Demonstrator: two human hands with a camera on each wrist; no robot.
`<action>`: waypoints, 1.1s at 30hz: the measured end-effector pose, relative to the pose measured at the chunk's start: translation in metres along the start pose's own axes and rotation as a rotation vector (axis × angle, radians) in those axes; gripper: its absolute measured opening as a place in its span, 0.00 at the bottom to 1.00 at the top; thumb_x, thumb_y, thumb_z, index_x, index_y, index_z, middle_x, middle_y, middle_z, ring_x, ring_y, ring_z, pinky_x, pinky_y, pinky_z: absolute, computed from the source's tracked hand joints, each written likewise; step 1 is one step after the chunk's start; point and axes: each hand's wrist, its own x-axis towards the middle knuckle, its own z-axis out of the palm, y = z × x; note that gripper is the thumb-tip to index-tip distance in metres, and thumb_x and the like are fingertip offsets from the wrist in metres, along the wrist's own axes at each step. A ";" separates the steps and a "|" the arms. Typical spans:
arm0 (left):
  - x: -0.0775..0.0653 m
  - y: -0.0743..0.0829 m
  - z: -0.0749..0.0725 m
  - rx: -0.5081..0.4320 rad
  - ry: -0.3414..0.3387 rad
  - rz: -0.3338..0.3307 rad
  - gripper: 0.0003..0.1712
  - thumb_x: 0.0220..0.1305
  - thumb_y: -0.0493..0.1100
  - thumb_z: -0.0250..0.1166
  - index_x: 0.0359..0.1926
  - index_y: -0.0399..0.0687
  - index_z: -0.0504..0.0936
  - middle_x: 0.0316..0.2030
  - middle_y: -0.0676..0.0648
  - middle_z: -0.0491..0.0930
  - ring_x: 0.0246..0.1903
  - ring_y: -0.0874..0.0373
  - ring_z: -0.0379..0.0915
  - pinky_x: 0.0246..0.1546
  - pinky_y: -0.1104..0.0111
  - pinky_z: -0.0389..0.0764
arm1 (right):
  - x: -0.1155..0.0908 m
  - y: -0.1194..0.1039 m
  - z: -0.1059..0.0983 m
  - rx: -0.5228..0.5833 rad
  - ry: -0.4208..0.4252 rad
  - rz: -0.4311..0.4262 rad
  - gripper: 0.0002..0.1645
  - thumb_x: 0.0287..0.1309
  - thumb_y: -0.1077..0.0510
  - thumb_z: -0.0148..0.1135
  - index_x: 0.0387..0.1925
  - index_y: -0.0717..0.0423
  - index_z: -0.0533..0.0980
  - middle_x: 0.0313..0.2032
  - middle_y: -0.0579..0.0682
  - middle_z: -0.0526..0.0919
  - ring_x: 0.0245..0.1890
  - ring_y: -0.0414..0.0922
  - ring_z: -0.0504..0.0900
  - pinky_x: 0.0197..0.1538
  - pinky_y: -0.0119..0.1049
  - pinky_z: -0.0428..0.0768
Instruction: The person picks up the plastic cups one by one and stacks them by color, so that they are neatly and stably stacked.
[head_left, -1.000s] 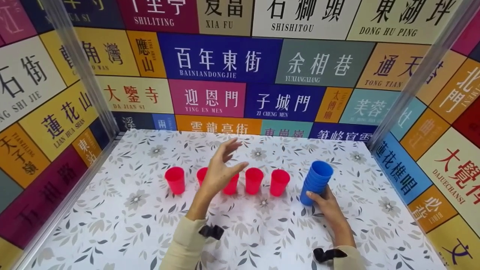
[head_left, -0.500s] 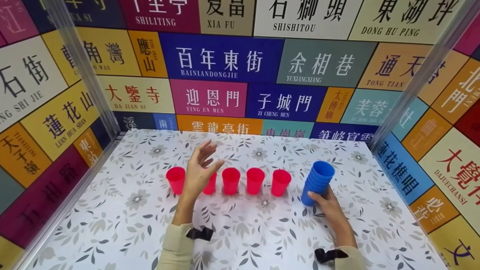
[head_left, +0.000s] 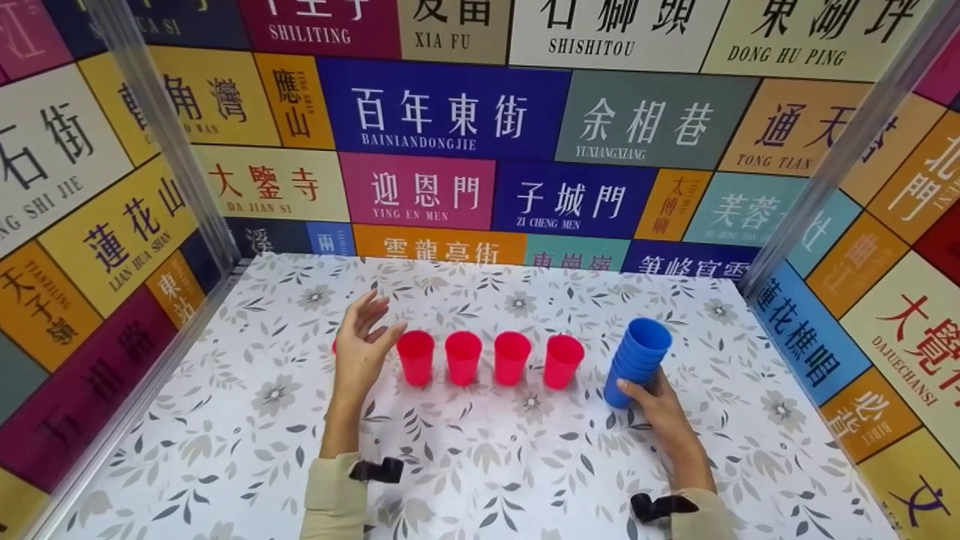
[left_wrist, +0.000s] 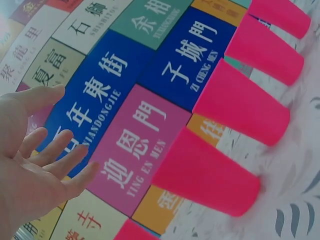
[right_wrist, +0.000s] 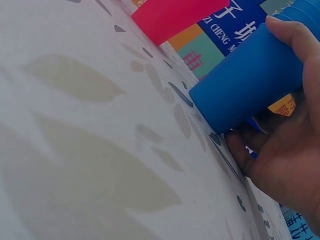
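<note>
Red cups stand upright in a row across the table. The leftmost red cup [head_left: 335, 347] is mostly hidden behind my left hand [head_left: 361, 356], which holds nothing and has its fingers loosely spread. Just right of that hand is another red cup [head_left: 415, 358]; the left wrist view shows the fingers [left_wrist: 55, 155] apart from the nearest whole cup [left_wrist: 207, 172]. At the right end of the row, my right hand [head_left: 660, 409] grips a nested stack of blue cups [head_left: 637, 360] low down. In the right wrist view, the thumb lies along the blue stack [right_wrist: 245, 80], its base close to the tabletop.
The table [head_left: 450, 480] has a white cloth with grey leaf and flower patterns. Panels with coloured name blocks [head_left: 442, 112] enclose it at the back and both sides, with clear corner posts [head_left: 825, 165]. More red cups [head_left: 512, 358] stand between the hands.
My left hand has moved left along the row, from in front of the middle cups to the leftmost one, uncovering the others. The right hand keeps its grip on the blue stack.
</note>
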 end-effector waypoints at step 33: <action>-0.001 -0.042 -0.067 0.145 0.055 -0.129 0.50 0.58 0.42 0.75 0.76 0.45 0.58 0.74 0.39 0.61 0.77 0.45 0.51 0.77 0.46 0.54 | 0.001 0.003 0.000 0.031 0.007 -0.013 0.57 0.65 0.52 0.64 0.80 0.48 0.36 0.79 0.59 0.50 0.79 0.56 0.49 0.81 0.54 0.42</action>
